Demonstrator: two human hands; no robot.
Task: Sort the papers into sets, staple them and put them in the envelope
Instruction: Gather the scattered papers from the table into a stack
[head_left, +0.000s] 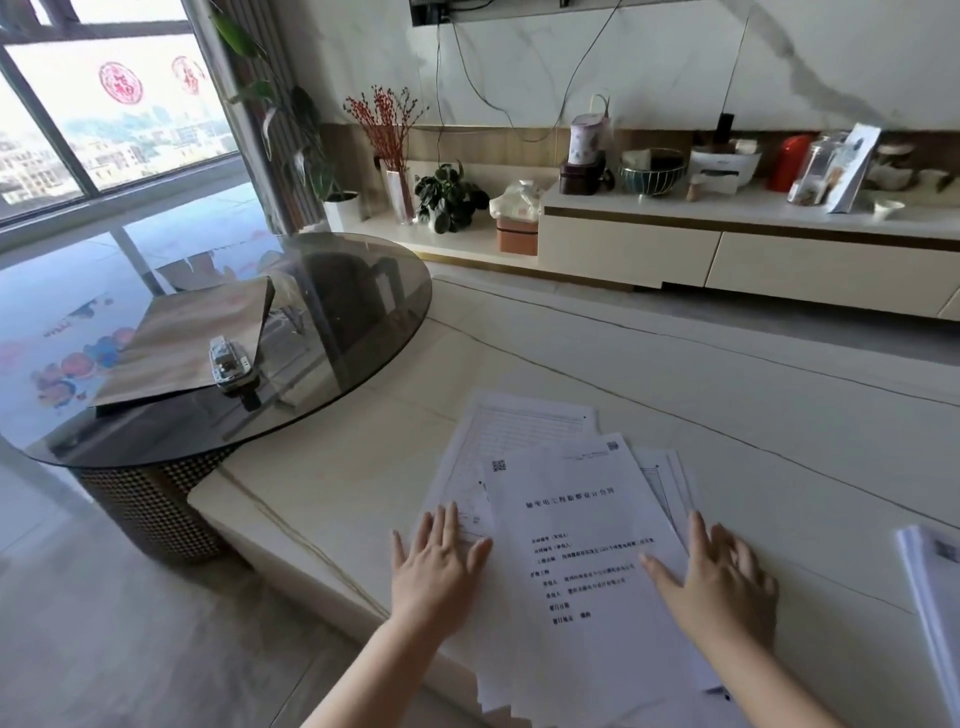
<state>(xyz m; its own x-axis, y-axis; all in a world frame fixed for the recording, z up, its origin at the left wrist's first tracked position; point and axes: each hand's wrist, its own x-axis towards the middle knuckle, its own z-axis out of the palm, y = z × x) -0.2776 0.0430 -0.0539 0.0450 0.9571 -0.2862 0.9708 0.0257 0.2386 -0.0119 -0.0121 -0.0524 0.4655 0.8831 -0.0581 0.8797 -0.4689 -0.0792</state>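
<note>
- The left hand (439, 564) lies flat on the left side of the loose papers (566, 525), palm down, fingers straight and slightly fanned, thumb out to the left; it grips nothing.
- Its fingertips rest on a sheet that peeks out from under the top page, and the heel of the hand sits near the table's front edge.
- The right hand (719, 584) is also palm down on the right side of the same pile, fingers extended and spread, the thumb pointing left across the top page; it presses rather than pinches.
- The top page, printed with a small square code and lines of text, lies between the two hands, with other sheets skewed beneath it and sticking out at the far and right edges.
- The pile sits on a pale low table (332, 483), overhanging its near edge.
- A second stack of papers (932, 597) lies at the right border of the view, well apart from the hands.
- The brown envelope (182, 340) rests on the round dark glass table (363, 291) to the left, with the stapler (231, 364) standing on the envelope's near right part; both are far from either hand.
</note>
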